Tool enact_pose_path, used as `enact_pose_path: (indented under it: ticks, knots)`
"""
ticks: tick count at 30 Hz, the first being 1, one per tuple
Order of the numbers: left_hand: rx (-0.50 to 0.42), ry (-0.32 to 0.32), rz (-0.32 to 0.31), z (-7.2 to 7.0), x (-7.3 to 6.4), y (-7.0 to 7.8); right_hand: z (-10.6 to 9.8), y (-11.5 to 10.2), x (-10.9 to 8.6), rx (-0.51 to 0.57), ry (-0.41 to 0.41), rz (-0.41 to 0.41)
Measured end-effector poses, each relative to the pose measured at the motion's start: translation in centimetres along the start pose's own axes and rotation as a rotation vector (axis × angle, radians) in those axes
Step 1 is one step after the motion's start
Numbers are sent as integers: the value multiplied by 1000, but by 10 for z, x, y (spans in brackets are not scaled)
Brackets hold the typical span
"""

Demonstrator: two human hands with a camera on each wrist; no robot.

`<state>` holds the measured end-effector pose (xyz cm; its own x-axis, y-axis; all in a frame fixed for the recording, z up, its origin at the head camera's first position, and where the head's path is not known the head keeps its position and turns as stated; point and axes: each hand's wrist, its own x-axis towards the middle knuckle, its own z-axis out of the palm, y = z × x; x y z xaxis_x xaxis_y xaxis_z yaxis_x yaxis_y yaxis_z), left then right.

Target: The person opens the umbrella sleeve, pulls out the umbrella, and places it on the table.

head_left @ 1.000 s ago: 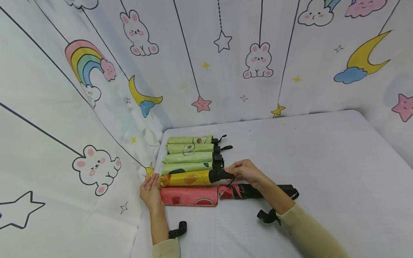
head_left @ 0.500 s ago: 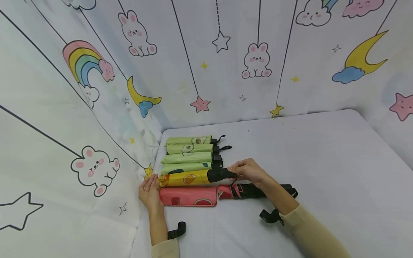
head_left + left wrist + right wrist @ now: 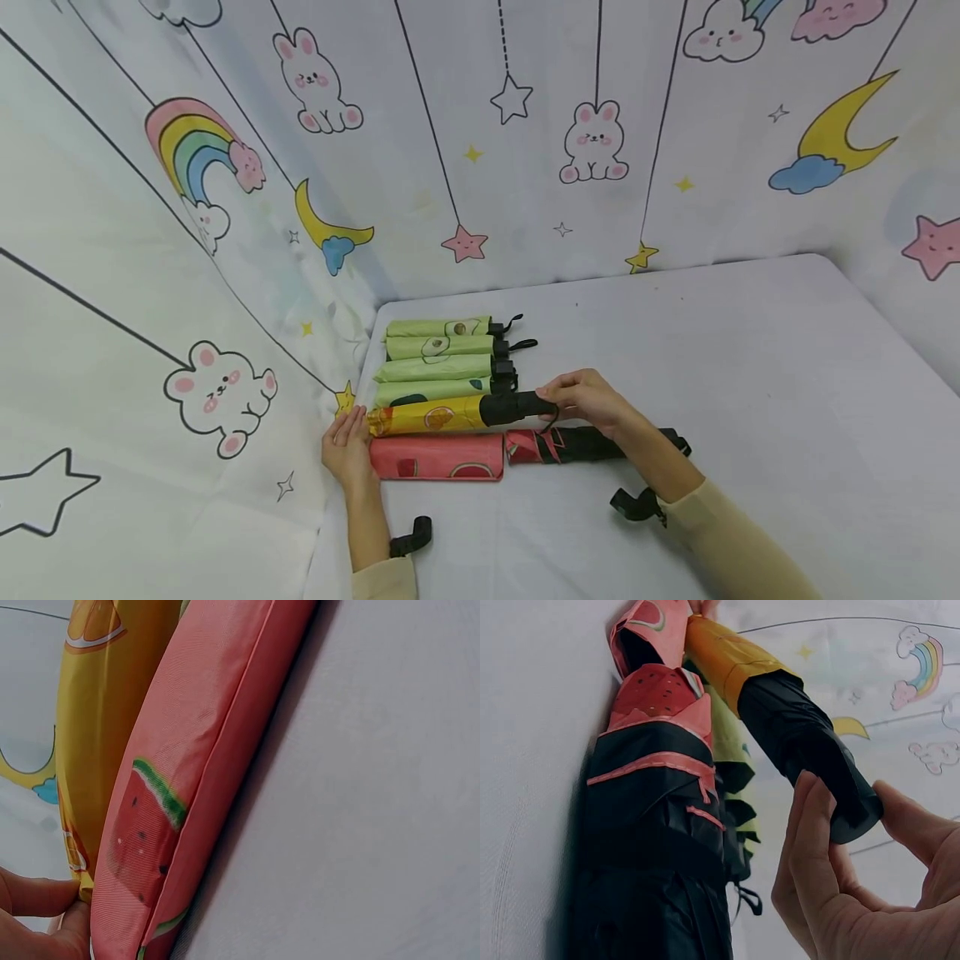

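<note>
A yellow umbrella sleeve (image 3: 408,418) with orange-slice prints lies across the left of the table. Out of its right end sticks a folded black umbrella (image 3: 508,408). My left hand (image 3: 349,446) pinches the sleeve's left tip between thumb and fingers, as the left wrist view shows. With thumb and fingertips, my right hand (image 3: 588,403) grips the handle end (image 3: 859,814) of the black umbrella. Just nearer to me lies a flat pink sleeve (image 3: 442,446) with watermelon prints. At its right end is a folded black-and-red umbrella (image 3: 577,445), partly hidden behind my right forearm.
Several green avocado-print umbrellas (image 3: 442,367) lie in a row just beyond the yellow sleeve, black handles to the right. A white printed curtain (image 3: 525,208) hangs behind and to the left. The white table (image 3: 750,375) stretches away to the right.
My right hand has moved slightly right, and a longer stretch of the black umbrella shows outside the yellow sleeve. My left hand stays at the sleeve's tip.
</note>
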<state>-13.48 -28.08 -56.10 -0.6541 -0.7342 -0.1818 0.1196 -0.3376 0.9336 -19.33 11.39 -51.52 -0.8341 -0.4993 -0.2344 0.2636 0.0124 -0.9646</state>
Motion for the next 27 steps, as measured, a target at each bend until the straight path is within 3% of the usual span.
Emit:
enact_pose_path:
  ticks: [27]
  knots:
    - [0,1,-21,2,-2,4,-16,-3,-14,-41,-2,-11]
